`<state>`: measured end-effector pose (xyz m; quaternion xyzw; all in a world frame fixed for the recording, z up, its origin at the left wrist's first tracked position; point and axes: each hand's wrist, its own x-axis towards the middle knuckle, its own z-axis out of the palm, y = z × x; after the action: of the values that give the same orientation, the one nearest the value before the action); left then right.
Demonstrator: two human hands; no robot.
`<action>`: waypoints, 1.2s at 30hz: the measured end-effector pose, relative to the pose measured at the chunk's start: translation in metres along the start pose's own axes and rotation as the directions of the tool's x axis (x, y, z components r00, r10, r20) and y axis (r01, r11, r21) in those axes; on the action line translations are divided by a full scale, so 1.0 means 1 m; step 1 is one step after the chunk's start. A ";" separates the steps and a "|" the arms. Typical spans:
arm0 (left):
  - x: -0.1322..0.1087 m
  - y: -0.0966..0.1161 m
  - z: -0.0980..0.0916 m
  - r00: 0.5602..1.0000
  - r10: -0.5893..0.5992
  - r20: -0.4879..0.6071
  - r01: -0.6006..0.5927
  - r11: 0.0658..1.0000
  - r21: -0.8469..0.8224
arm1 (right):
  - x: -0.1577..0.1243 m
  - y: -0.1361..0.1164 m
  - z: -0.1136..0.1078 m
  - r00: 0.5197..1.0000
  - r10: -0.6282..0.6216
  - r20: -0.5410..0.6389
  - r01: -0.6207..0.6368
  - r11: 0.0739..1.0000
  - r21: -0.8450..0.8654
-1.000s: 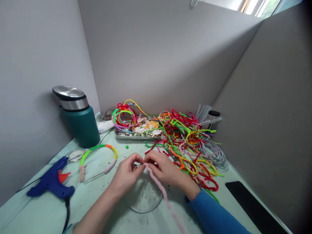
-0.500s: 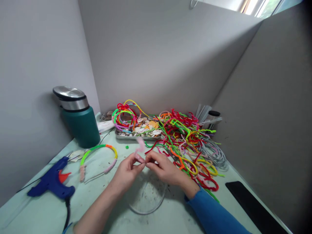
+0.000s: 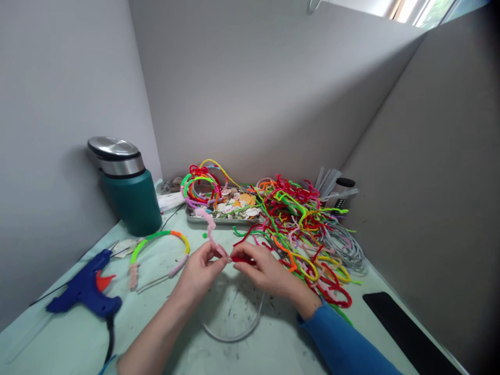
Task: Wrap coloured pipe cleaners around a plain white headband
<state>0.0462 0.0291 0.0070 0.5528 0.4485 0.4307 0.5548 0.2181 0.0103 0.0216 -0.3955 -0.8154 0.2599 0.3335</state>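
Broadly, pale green bench (image 3: 281, 344) across lower frame. Heap of coloured pipe cleaners (image 3: 297, 205) right of centre. Teal bottle (image 3: 133, 203) at left, blue glue gun (image 3: 84, 289) lower left. Grey ring (image 3: 230, 340) lower centre, arcing below hands. Left hand (image 3: 201, 268), centre: fingers pinching pink pipe cleaner (image 3: 211, 227), free end upward. Right hand (image 3: 263, 266) just beside: fingers pinched on red strand (image 3: 242, 259).

The pink pipe cleaner (image 3: 211, 229) looks fuzzy and matt, the bottle (image 3: 133, 205) smooth and matt beneath a glossy metal lid (image 3: 113, 146), the glue gun (image 3: 86, 287) smooth plastic.
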 end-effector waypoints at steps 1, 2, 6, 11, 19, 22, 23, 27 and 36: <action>0.000 0.000 0.000 1.000 -0.023 0.005 0.023 1.000 -0.018 | 0.000 0.000 0.001 1.000 -0.004 -0.004 0.004 1.000 0.002; -0.001 0.000 0.001 0.999 -0.050 0.012 0.050 0.998 -0.030 | 0.000 0.001 0.001 1.000 -0.008 -0.008 0.008 1.000 0.002; -0.004 0.003 0.002 0.986 -0.168 0.011 0.168 0.986 -0.020 | -0.001 0.002 0.004 1.000 -0.022 -0.008 0.021 1.000 -0.022; -0.006 0.006 0.003 0.974 -0.225 0.006 0.224 0.973 0.056 | 0.000 0.001 0.006 1.000 -0.025 -0.006 0.025 0.999 -0.036; -0.004 0.000 0.004 0.994 -0.112 -0.009 0.113 0.993 0.047 | 0.000 0.001 0.005 0.999 0.030 -0.034 -0.029 0.999 0.022; -0.003 -0.001 0.003 0.995 -0.098 -0.015 0.099 0.994 0.049 | 0.000 0.001 0.005 0.998 0.030 -0.053 -0.029 0.999 0.023; -0.003 0.000 0.003 0.995 -0.094 -0.014 0.095 0.994 0.049 | 0.000 0.002 0.005 0.998 0.023 -0.059 -0.022 1.000 0.019; -0.004 0.000 0.004 0.997 -0.077 0.001 0.077 0.996 0.048 | 0.000 0.003 0.007 0.998 -0.019 -0.060 0.018 1.000 -0.010; -0.006 0.002 0.005 1.000 -0.009 0.006 0.009 0.992 0.125 | -0.002 0.003 0.008 0.999 -0.016 -0.051 0.014 0.999 -0.050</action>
<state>0.0496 0.0224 0.0090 0.5858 0.4751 0.3974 0.5227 0.2143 0.0090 0.0142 -0.4040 -0.8157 0.2268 0.3465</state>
